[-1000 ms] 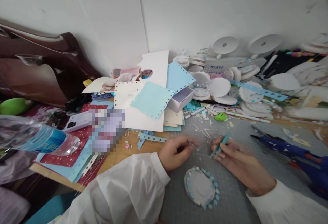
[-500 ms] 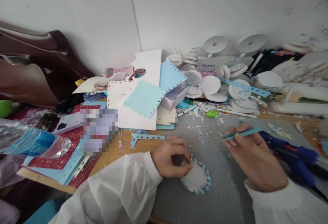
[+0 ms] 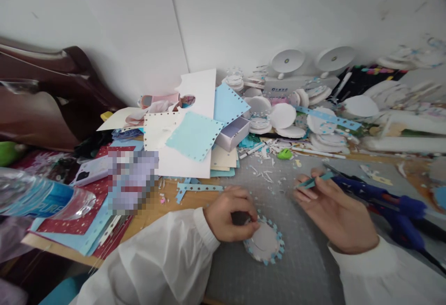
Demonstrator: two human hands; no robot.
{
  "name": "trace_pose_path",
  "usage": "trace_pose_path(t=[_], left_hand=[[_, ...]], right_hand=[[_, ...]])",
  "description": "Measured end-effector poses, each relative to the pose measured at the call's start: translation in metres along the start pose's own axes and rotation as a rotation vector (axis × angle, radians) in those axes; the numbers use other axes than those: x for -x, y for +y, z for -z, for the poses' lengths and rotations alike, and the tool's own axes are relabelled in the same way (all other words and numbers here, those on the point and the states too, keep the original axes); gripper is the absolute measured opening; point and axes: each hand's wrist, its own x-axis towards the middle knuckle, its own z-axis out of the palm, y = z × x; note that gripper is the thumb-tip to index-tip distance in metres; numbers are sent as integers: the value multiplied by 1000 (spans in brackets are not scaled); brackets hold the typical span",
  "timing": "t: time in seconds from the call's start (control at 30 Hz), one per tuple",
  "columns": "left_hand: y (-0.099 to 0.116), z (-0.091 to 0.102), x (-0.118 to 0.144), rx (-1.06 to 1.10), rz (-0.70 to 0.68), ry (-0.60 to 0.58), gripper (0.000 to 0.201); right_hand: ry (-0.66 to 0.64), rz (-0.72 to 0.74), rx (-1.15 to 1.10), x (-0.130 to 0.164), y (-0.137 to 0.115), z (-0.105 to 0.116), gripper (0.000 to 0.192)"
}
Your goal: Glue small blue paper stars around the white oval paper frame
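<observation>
My left hand [image 3: 232, 214] rests on the grey cutting mat, thumb and fingers closed on the left edge of a round white disc [image 3: 265, 242]. Small blue paper pieces stick out all round the disc's rim. Raised over the mat on the right, my right hand [image 3: 334, 212] pinches a short teal paper strip [image 3: 315, 180] between thumb and fingers. A blue glue gun [image 3: 379, 195] lies beyond and to the right of that hand, partly hidden by it.
Stacks of white discs [image 3: 283, 116], a small lilac box [image 3: 232, 134] and paper scraps crowd the back. Punched paper sheets [image 3: 195, 135] lie at centre left. A plastic bottle [image 3: 45, 193] stands out at far left. A green object [image 3: 285, 154] lies on the mat.
My right hand has shifted slightly left, and the teal strip in it has turned and looks shorter. My left hand stays on the disc. The whole view has drifted a little.
</observation>
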Motion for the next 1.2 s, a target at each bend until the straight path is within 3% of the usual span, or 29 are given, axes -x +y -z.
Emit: trace_pose_path(t=[0.23, 0.4, 0.6, 0.7, 0.83, 0.93, 1.03, 1.13, 1.2], left_hand=[[0, 0, -1, 45, -46, 4, 16], [1, 0, -1, 47, 4, 0, 21], [5, 3, -2, 42, -2, 7, 17], [22, 12, -1, -15, 11, 72, 21], [54, 35, 11, -250, 48, 288, 28], [59, 62, 32, -550, 208, 488, 29], [40, 95, 65, -848, 502, 629, 37], [13, 124, 98, -1170, 719, 682, 54], [2, 136, 113, -1246, 918, 598, 68]], right_hand=[[-114, -56, 9, -6, 13, 5, 14], [-131, -77, 29, -8, 18, 3, 15], [-116, 187, 159, -4, 8, 3, 18], [-67, 283, 188, -4, 5, 3, 20], [-17, 232, 161, -4, 5, 1, 22], [-18, 182, 136, -3, 6, 0, 23], [-43, 170, 127, -1, 7, -1, 22], [-80, 166, 127, 1, 7, -2, 22], [-91, 162, 130, 1, 8, -2, 23]])
